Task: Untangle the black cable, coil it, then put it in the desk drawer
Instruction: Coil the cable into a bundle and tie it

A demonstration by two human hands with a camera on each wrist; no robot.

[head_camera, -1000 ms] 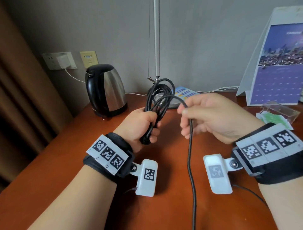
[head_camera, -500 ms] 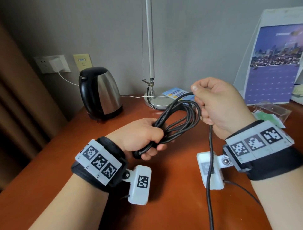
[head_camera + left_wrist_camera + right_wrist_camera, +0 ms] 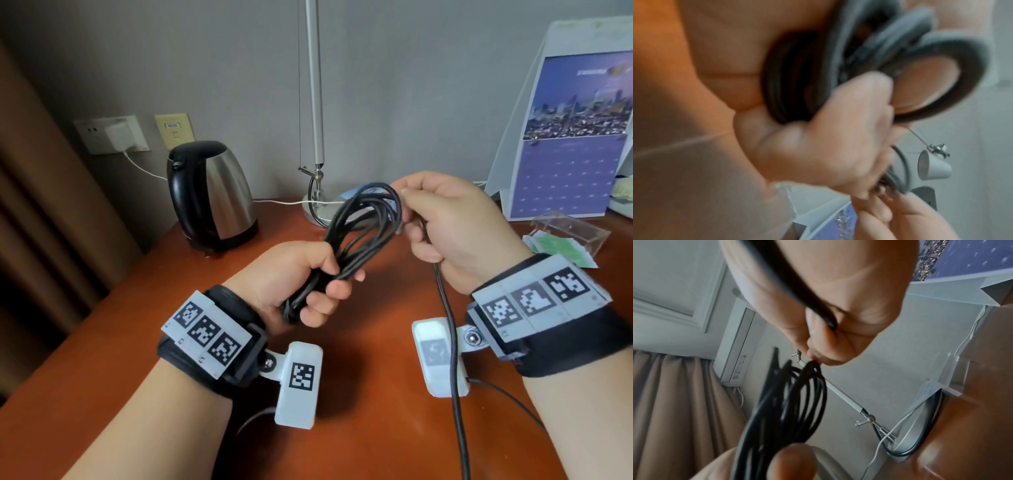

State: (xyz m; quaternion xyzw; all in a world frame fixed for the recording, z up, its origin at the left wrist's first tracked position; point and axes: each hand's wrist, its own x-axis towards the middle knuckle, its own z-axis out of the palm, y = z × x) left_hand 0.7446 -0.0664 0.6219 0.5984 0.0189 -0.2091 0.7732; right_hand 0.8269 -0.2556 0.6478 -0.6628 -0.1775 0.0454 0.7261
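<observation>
The black cable (image 3: 363, 226) forms a bundle of several loops held above the brown desk (image 3: 359, 394). My left hand (image 3: 301, 277) grips the lower end of the bundle in its fist; the loops (image 3: 797, 78) run through the palm. My right hand (image 3: 445, 219) pinches the cable at the top right of the loops, and the cable (image 3: 789, 279) crosses its palm. The loose tail (image 3: 452, 349) hangs from the right hand down past the wrist camera and off the bottom edge. The loops (image 3: 787, 394) fan out below the right fingertips. No drawer is in view.
A black and steel kettle (image 3: 210, 195) stands at the back left. A lamp pole and base (image 3: 317, 137) rise behind the hands. A calendar stand (image 3: 579, 137) and a clear plastic box (image 3: 572, 233) sit at the back right. A curtain (image 3: 44, 192) hangs at the left.
The coil has tipped from upright to leaning right. My right hand rose and carried the cable over to the top right of the loops, adding a turn; the left hand kept its grip.
</observation>
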